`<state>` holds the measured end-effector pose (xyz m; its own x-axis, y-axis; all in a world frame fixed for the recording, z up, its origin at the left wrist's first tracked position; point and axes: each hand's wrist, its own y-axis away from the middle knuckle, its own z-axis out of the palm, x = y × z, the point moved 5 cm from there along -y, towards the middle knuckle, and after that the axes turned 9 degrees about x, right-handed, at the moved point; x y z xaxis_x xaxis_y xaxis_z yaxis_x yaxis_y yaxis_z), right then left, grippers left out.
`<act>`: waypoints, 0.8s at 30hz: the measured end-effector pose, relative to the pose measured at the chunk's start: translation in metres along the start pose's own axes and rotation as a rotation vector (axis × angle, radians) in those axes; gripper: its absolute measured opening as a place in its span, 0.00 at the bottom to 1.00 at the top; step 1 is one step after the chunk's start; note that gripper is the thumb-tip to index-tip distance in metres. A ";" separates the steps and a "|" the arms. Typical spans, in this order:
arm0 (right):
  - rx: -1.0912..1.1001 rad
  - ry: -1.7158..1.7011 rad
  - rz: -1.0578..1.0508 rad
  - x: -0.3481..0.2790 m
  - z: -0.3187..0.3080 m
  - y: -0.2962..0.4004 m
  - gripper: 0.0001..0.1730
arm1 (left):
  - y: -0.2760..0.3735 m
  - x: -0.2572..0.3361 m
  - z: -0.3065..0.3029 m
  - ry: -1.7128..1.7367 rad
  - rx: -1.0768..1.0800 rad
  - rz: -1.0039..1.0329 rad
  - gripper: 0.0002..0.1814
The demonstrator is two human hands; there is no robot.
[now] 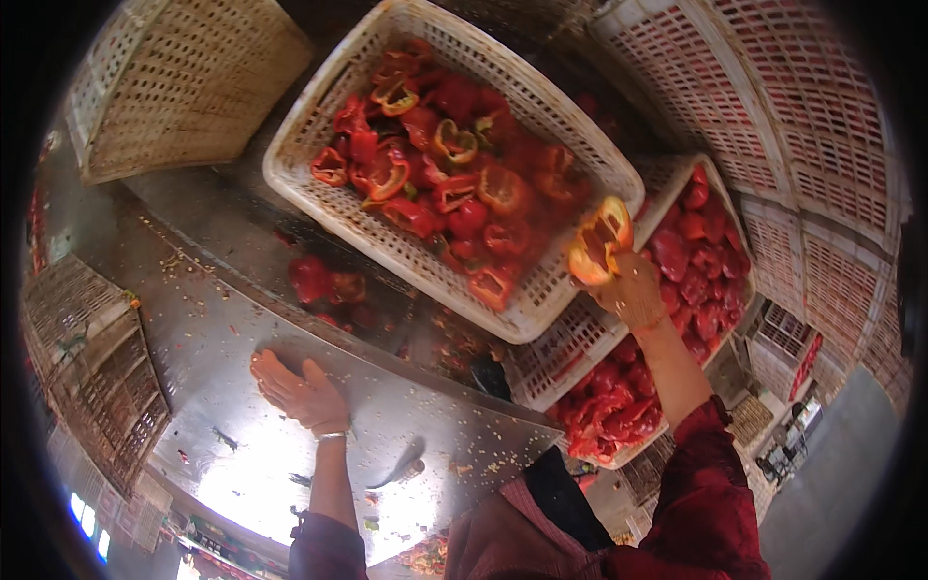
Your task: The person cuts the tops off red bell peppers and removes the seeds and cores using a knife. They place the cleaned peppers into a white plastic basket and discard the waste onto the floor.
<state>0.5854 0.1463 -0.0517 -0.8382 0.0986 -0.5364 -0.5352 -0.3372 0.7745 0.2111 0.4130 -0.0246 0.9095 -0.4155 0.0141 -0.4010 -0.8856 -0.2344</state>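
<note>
My right hand [629,291], in a wet glove, grips a halved bell pepper [600,243], its pale inner side showing, over the right corner of a white plastic crate [453,297]. Cut red peppers [464,185] fill much of that crate. My left hand [301,391] rests on the metal table [406,406] with fingers spread, holding nothing. A small curved knife [400,473] lies on the table to the right of my left wrist. Seeds and green scraps are scattered around it.
A second crate [747,268] holding red pepper pieces [696,268] stands right of my right forearm. Stacked crates [790,109] rise at the upper right. Other crates stand at upper left [188,94] and far left [109,377]. Loose pepper pieces [312,279] lie beyond the table edge.
</note>
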 end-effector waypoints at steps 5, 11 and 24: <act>-0.207 0.370 0.075 -0.001 -0.099 0.039 0.27 | -0.003 0.000 0.002 0.017 0.024 0.006 0.31; -0.003 1.328 -0.353 -0.013 -0.031 0.014 0.29 | -0.001 -0.001 0.004 -0.018 -0.009 0.007 0.32; 0.179 1.627 -0.730 0.032 0.193 -0.257 0.45 | 0.001 0.000 -0.004 0.071 -0.051 0.020 0.34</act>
<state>0.6761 0.4168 -0.2027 0.4254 -0.7991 -0.4249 -0.8091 -0.5461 0.2170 0.2102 0.4118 -0.0213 0.8918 -0.4456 0.0789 -0.4260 -0.8855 -0.1855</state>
